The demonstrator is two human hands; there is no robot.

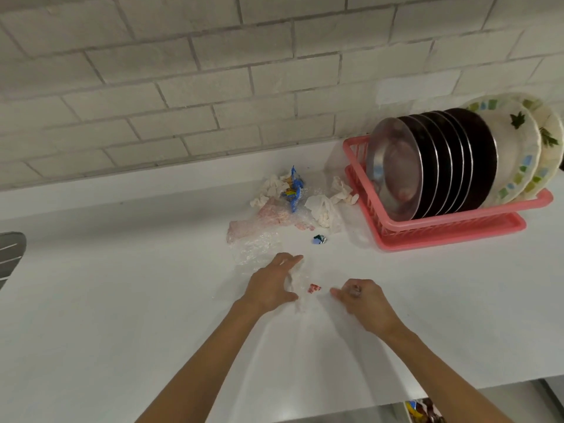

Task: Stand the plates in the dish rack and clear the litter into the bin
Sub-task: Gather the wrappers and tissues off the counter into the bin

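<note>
Both forearms reach forward from the near edge over the white counter (122, 300). The left grip (271, 283) lies in a wide C, fingers nearly straight and thumb spread, touching crumpled clear plastic film (298, 280) that has a red scrap (314, 287) on it. The right grip (361, 296) is curled in just beside the film, though whether it holds any cannot be told. The rest of the litter (290, 196) lies heaped beyond the hands, left of the pink dish rack (457, 227) where the plates (442, 166) stand on edge.
</note>
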